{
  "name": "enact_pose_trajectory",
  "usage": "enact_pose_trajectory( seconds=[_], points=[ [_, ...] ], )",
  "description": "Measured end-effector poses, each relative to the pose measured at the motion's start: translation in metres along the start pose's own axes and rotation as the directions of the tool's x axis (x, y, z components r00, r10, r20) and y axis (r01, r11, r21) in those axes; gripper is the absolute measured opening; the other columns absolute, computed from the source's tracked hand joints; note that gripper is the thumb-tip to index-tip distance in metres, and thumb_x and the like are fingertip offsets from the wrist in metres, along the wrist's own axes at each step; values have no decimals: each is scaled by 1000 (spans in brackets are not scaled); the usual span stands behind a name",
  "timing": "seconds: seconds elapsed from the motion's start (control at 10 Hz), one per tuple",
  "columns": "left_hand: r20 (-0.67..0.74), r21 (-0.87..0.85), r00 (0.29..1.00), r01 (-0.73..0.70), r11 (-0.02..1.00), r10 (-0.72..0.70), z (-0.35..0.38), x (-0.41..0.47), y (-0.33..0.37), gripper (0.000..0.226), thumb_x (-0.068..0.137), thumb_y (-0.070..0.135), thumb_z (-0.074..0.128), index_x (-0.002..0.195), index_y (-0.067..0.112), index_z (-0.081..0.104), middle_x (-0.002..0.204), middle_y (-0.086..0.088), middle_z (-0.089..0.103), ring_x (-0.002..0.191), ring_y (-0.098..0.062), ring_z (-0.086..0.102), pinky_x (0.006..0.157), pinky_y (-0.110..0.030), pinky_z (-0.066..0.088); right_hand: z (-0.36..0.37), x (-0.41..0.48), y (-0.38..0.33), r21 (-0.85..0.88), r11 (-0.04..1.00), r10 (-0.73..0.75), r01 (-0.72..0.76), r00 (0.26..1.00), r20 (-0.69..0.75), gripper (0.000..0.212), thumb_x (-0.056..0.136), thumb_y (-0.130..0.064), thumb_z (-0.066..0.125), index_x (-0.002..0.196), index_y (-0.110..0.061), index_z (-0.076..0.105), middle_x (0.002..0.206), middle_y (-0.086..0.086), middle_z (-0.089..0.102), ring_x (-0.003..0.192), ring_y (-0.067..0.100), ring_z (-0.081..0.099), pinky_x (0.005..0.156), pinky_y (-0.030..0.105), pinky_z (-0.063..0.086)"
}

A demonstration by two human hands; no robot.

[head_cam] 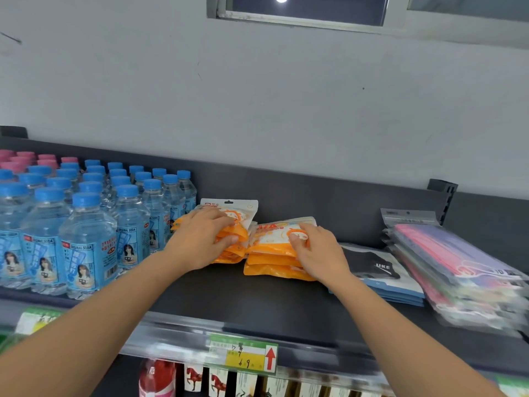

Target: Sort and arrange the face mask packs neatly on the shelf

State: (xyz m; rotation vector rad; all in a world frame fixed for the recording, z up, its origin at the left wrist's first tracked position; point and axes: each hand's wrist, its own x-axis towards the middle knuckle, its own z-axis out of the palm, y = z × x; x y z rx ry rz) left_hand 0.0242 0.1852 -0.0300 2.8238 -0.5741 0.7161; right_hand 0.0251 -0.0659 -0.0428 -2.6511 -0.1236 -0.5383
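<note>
Two stacks of orange-and-white face mask packs lie on the dark shelf (pixel 257 305). My left hand (pixel 200 239) lies on the left stack (pixel 239 217), fingers curled over its top and thumb against its front edge. My right hand (pixel 315 250) presses on the right stack (pixel 272 253), thumb on the top pack's picture. To the right lie black mask packs on blue backing (pixel 375 267). Further right sits a tilted pile of clear packs with pink and purple masks (pixel 458 270).
Several rows of blue-capped soda water bottles (pixel 86 224) fill the shelf's left part, pink-capped ones (pixel 25 159) behind them. A price tag (pixel 243 353) sits on the shelf's front rail. Bottles and cartons (pixel 200 379) stand on the shelf below. A grey wall rises behind.
</note>
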Motion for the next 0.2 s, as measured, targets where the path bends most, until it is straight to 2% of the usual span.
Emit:
enact_pose_trajectory(
  seconds=[0.2],
  points=[
    [-15,22,999,-49,999,50,-2,-7,17,46,94,49,49,133,27,55,141,6,50,137,-16,36,114,-39,23,-9,-17,3,-78,997,-20,20,1000,-11,55,96,-49,47,142,-20,46,141,4,51,131,23,42,104,40,40]
  ],
)
